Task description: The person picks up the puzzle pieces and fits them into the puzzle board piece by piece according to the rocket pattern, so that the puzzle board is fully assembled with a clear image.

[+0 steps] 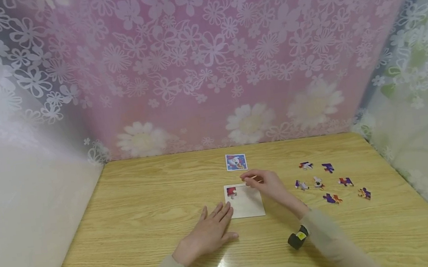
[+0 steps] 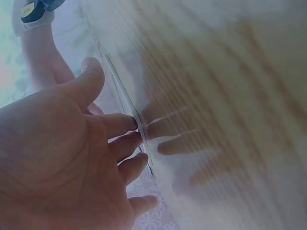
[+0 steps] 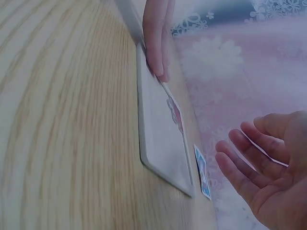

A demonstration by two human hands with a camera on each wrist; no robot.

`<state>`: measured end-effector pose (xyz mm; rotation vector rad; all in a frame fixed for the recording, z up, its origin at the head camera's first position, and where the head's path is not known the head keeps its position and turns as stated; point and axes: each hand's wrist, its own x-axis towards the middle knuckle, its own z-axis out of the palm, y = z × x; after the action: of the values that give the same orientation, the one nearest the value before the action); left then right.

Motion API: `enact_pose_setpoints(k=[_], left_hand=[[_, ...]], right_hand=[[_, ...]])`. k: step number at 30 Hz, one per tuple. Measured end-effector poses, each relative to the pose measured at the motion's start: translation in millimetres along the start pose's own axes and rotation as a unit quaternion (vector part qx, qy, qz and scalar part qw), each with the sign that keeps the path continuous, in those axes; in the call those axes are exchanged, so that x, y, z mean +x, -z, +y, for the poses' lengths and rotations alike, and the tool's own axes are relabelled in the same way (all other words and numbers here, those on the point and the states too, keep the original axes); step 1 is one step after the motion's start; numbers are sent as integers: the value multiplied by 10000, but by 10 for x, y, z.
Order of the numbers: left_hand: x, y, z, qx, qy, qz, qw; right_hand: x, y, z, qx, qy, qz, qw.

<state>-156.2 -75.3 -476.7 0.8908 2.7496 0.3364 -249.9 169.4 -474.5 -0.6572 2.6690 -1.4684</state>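
Pink cloth [image 1: 206, 76] printed with white flowers is seen behind a wood-grained table [image 1: 145, 196], which is flanked on either side by paler cloth [image 1: 22, 186]. Near the middle of the table, a white tray [image 1: 247, 208] is laid flat, and its far left corner is filled with red and purple puzzle work [image 1: 231, 191]; whether this is made up of one piece or two cannot be made out at this size. Just beyond the tray, a small square picture card [image 1: 236, 162] showing a white dog on blue is placed. The tray's left edge is touched by the fingertips of the left hand [image 1: 210, 232], whose fingers are stretched nearly straight and slightly spread, with the thumb held well apart. Over the far right part of the tray, the right hand [image 1: 268, 186] is held raised, its fingers loosely curved and, as shown in the right wrist view, parted from one another. To the right of the tray, seven loose puzzle pieces [image 1: 318, 183] in purple, white, red and orange are scattered, well apart from the left hand. Both forearms are covered by light sleeves [image 1: 328, 231], and a dark device [image 1: 298, 237] is worn at the right wrist.
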Motion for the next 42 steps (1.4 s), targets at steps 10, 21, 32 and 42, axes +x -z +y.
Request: enact_pose_setpoints(k=[10, 21, 32, 42], left_hand=[[-5, -25, 0, 68, -25, 62, 10000], [-8, 2, 11, 131, -33, 57, 9999], [-4, -3, 7, 137, -9, 36, 9999], [-3, 1, 10, 94, 7, 21, 10000]], right_hand=[[-125, 413, 187, -610, -269, 567, 9962], [-191, 1001, 566, -1175, -273, 1240, 9849], [-263, 1335, 840, -1902, -752, 727, 9762], [-216, 1468, 965, -2751, -882, 149, 9573]])
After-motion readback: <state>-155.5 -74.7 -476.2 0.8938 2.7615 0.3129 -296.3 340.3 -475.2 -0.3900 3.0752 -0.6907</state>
